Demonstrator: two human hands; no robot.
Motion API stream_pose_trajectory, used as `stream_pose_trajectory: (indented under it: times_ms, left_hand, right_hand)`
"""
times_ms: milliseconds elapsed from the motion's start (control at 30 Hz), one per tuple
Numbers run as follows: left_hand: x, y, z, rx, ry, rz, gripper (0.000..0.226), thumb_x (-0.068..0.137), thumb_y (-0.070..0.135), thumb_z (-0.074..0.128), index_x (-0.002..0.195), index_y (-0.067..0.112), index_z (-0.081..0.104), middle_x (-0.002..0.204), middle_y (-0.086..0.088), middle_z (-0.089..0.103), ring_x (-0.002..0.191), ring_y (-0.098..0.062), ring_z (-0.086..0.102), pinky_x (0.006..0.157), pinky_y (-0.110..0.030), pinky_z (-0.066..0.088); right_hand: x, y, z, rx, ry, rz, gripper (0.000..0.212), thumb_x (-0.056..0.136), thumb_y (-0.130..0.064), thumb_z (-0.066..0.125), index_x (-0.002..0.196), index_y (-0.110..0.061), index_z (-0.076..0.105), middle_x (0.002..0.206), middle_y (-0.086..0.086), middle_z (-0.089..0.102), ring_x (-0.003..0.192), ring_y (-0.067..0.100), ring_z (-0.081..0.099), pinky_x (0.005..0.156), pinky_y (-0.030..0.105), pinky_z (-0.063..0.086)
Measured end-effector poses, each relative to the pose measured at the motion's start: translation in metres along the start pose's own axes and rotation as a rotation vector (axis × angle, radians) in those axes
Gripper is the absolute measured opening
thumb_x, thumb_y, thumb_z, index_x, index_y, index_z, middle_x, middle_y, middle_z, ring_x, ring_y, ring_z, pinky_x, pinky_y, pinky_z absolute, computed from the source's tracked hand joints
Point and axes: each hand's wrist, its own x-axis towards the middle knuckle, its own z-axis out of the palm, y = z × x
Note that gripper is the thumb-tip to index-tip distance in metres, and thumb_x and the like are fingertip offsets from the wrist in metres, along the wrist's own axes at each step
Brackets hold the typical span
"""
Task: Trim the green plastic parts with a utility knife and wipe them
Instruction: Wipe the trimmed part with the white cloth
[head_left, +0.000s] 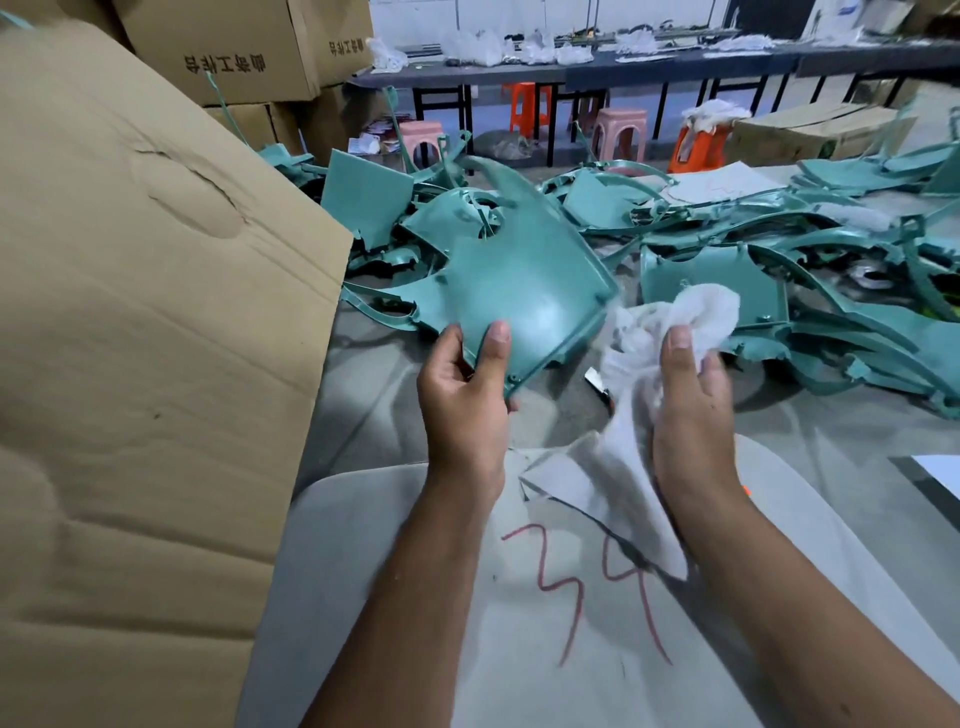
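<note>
I see a grey floor (810, 431), green plastic parts (779, 270) heaped far right, cardboard sheet (571, 649) near, marked in red

My left hand (462, 384) holds a plastic part (514, 280); cloth (670, 322) in my right hand (691, 395) beside it. Parts pile (779, 260) behind, cardboard box (145, 312) left.

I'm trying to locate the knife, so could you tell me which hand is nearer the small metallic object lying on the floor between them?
Right. The right hand, holding the white cloth, is just beside the metallic object; the left hand, gripping the green part, sits farther off.
</note>
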Motion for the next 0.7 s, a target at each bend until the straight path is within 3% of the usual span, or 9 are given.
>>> stream_pose_trajectory:
  times_ms: [67, 100, 167, 233, 300, 433, 567, 633, 700]
  left_hand:
    - [-0.004, -0.001, 0.009, -0.050, 0.032, 0.031, 0.014, 0.097, 0.012, 0.067, 0.103, 0.024, 0.069, 0.099, 0.010, 0.075, 0.089, -0.010, 0.067, 0.072, -0.024, 0.054]
    - [-0.006, -0.002, 0.012, -0.068, 0.028, 0.033, 0.017, 0.095, 0.006, 0.068, 0.105, 0.019, 0.069, 0.101, 0.008, 0.076, 0.095, -0.011, 0.070, 0.080, -0.025, 0.055]
    - [-0.008, -0.005, 0.015, -0.109, 0.005, -0.023, 0.018, 0.093, 0.001, 0.068, 0.105, 0.014, 0.070, 0.103, 0.000, 0.078, 0.101, -0.017, 0.072, 0.088, -0.031, 0.057]
    - [-0.008, -0.007, 0.014, -0.122, -0.048, -0.117, 0.017, 0.093, 0.001, 0.068, 0.105, 0.012, 0.071, 0.110, -0.010, 0.077, 0.109, -0.031, 0.071, 0.097, -0.046, 0.056]
    - [-0.007, -0.009, 0.011, -0.051, -0.098, -0.156, 0.015, 0.094, 0.004, 0.068, 0.109, 0.008, 0.070, 0.113, -0.014, 0.075, 0.112, -0.037, 0.069, 0.101, -0.055, 0.052]
    - [0.001, -0.012, -0.003, 0.341, -0.247, -0.151, 0.047, 0.088, 0.037, 0.068, 0.118, 0.000, 0.062, 0.112, -0.007, 0.071, 0.105, -0.027, 0.067, 0.101, -0.059, 0.050]
    - [0.000, -0.012, -0.014, 0.338, -0.439, -0.160, 0.041, 0.093, 0.031, 0.065, 0.126, 0.006, 0.062, 0.123, -0.006, 0.072, 0.118, -0.025, 0.066, 0.106, -0.053, 0.048]
    - [-0.006, -0.012, -0.008, 0.360, -0.380, -0.052, 0.037, 0.092, 0.031, 0.067, 0.121, 0.008, 0.065, 0.118, -0.004, 0.074, 0.113, -0.021, 0.068, 0.102, -0.050, 0.052]
    - [-0.013, -0.014, 0.005, 0.364, -0.254, 0.058, 0.029, 0.092, 0.030, 0.069, 0.112, 0.009, 0.067, 0.109, -0.004, 0.075, 0.105, -0.020, 0.071, 0.095, -0.047, 0.056]
  right_hand:
    - [-0.005, 0.001, 0.008, 0.353, -0.258, 0.229, 0.058, 0.094, -0.036, 0.065, 0.139, 0.000, 0.055, 0.126, 0.019, 0.066, 0.114, 0.030, 0.062, 0.101, 0.043, 0.050]
    - [-0.009, 0.002, 0.010, 0.398, -0.402, 0.244, 0.054, 0.089, -0.022, 0.067, 0.137, 0.001, 0.056, 0.125, 0.020, 0.067, 0.113, 0.032, 0.064, 0.098, 0.042, 0.054]
    - [-0.012, 0.005, 0.009, 0.139, -0.564, 0.086, 0.031, 0.082, -0.002, 0.065, 0.113, -0.010, 0.066, 0.103, 0.009, 0.071, 0.094, 0.023, 0.067, 0.080, 0.033, 0.056]
    - [-0.009, 0.008, 0.005, -0.163, -0.466, -0.070, 0.016, 0.082, -0.006, 0.073, 0.086, -0.016, 0.061, 0.077, -0.005, 0.064, 0.072, 0.010, 0.058, 0.068, 0.026, 0.049]
    - [-0.006, 0.010, 0.001, -0.226, -0.358, -0.121, 0.029, 0.085, -0.003, 0.080, 0.074, -0.020, 0.059, 0.066, -0.013, 0.061, 0.062, 0.005, 0.054, 0.061, 0.020, 0.047]
    - [0.006, 0.006, -0.006, -0.077, -0.095, 0.037, 0.018, 0.091, -0.013, 0.079, 0.075, -0.012, 0.071, 0.076, 0.006, 0.073, 0.070, 0.019, 0.065, 0.073, 0.038, 0.053]
    - [0.032, -0.010, -0.026, 0.065, 0.149, 0.077, 0.010, 0.093, -0.014, 0.077, 0.083, -0.013, 0.074, 0.076, -0.001, 0.074, 0.068, 0.015, 0.067, 0.068, 0.032, 0.056]
    - [0.033, -0.013, -0.031, 0.011, 0.154, 0.087, 0.015, 0.094, -0.024, 0.077, 0.087, -0.012, 0.073, 0.073, -0.001, 0.071, 0.065, 0.017, 0.064, 0.059, 0.029, 0.054]
    - [0.024, -0.010, -0.029, -0.103, -0.012, 0.140, 0.022, 0.094, -0.032, 0.076, 0.086, -0.012, 0.073, 0.070, 0.000, 0.073, 0.059, 0.016, 0.066, 0.051, 0.027, 0.051]
